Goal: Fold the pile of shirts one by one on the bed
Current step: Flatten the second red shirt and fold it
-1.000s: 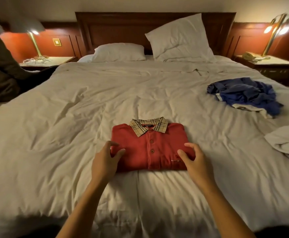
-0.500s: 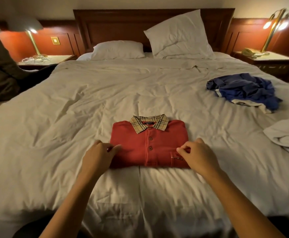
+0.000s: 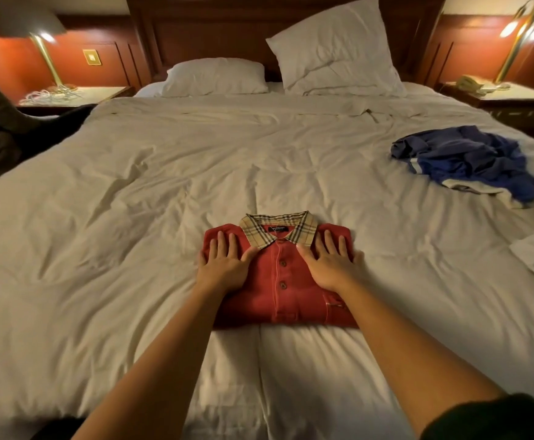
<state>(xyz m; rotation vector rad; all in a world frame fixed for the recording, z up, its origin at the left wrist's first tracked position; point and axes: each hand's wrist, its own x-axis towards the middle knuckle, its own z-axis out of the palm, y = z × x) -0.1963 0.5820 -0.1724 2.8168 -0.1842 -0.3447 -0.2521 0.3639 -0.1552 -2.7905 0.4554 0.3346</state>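
Now your left hand [image 3: 224, 265] lies flat, fingers straight and slightly spread, pressing the folded red shirt [image 3: 280, 277] at nine o'clock of its placket. Your right hand [image 3: 330, 265] presses likewise at three o'clock, holding nothing.

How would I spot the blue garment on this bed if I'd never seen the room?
Start with the wide white bed. Look on its right side, partway toward the propped-up pillow. The blue garment lies there crumpled in a loose heap with pale trim showing, unlike the red shirt, which is folded flat at the centre.
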